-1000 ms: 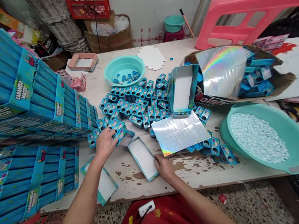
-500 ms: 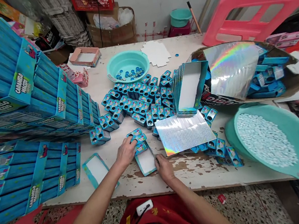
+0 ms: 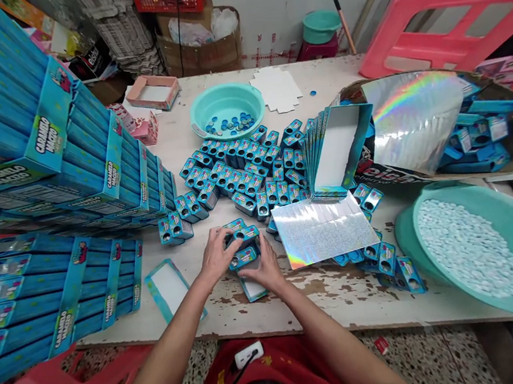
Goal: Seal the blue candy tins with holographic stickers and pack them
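A shallow blue-edged tray with a white inside point(image 3: 253, 288) lies near the table's front edge, partly covered by my hands. Several small blue candy boxes point(image 3: 243, 258) with round holes in their ends stand in its far part. My left hand point(image 3: 219, 255) closes its fingers on these boxes from the left. From the right, my right hand point(image 3: 267, 265) grips the nearest one, its thumb across the near side and its fingers along the right. A second blue-edged tray point(image 3: 170, 289) lies flat left of my forearm.
Many small blue boxes point(image 3: 236, 179) stand mid-table. Filled display trays point(image 3: 106, 167) are stacked at the left. Nested trays point(image 3: 336, 150) and a holographic sheet point(image 3: 325, 230) sit right of centre. A basin of white pieces point(image 3: 410, 247) stands right, a basin of blue discs point(image 3: 225, 95) behind.
My right hand has moved from the tray's right edge up onto the small boxes. Another box now sits nearer the front of the cluster. The camera view has shifted slightly.
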